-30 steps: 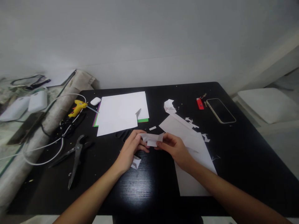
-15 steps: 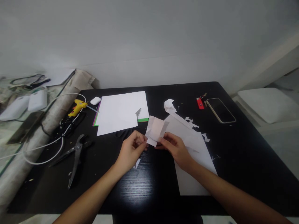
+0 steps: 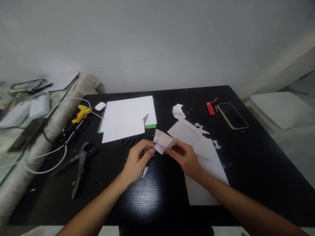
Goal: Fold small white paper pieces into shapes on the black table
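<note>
A small folded piece of white paper [image 3: 164, 139] with raised flaps is held above the black table. My left hand [image 3: 141, 157] pinches its left side between thumb and fingers. At its right edge, my right hand [image 3: 185, 156] closes thumb and fingers on the same paper. A large white sheet [image 3: 205, 177] lies on the table beneath and beside my right hand. Scissors [image 3: 131, 140] are partly hidden behind my left hand, with part of their blades over the paper stack. A white paper scrap [image 3: 145, 172] shows beside my left wrist.
Behind my left hand lies a stack of white paper [image 3: 125, 118] over coloured sheets. Pliers [image 3: 82, 164] and a yellow glue gun [image 3: 82, 113] with a white cable are at left. Crumpled paper [image 3: 178, 111], a red lighter [image 3: 210, 108] and a phone [image 3: 232, 115] lie at the back right.
The folded paper has tipped down and looks flatter from here, its top edge lower than before. Both hands keep hold of it and have shifted only slightly.
</note>
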The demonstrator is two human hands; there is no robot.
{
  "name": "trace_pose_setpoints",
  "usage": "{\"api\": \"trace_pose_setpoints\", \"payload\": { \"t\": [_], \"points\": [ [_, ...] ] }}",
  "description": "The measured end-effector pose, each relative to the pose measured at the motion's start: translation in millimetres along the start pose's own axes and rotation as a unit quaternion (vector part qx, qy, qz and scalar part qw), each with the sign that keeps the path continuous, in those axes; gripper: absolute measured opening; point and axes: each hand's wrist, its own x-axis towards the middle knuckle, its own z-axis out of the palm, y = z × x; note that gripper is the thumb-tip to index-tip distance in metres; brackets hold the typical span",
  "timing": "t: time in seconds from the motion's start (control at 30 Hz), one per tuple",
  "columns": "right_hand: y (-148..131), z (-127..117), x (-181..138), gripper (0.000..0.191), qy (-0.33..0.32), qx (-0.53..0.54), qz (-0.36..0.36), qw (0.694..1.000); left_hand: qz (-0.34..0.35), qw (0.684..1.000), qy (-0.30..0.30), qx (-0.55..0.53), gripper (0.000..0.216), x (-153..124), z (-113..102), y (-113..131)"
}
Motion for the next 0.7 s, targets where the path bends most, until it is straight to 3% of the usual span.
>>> {"api": "trace_pose_setpoints", "payload": {
  "t": [0.2, 0.4, 0.53, 0.7],
  "points": [
    [3.0, 0.5, 0.6, 0.030, -0.010, 0.058, 0.015, 0.998, -0.081, 0.993, 0.009, -0.090, 0.019, 2.0, 7.3, -1.9],
    [4.1, 2.1, 0.8, 0.030, -0.030, 0.111, 0.028, 0.993, -0.071, 0.979, 0.056, -0.180, 0.032, 3.0, 11.1, -5.1],
    [3.4, 2.5, -2.4, 0.030, -0.072, 0.113, 0.025, 0.991, -0.059, 0.987, 0.044, -0.142, 0.025, 2.6, 9.4, -3.1],
    [0.3, 0.7, -5.1, 0.024, -0.075, 0.050, 0.002, 0.996, -0.067, 0.995, 0.030, -0.066, 0.018, 0.9, 7.6, 0.7]
  ]
}}
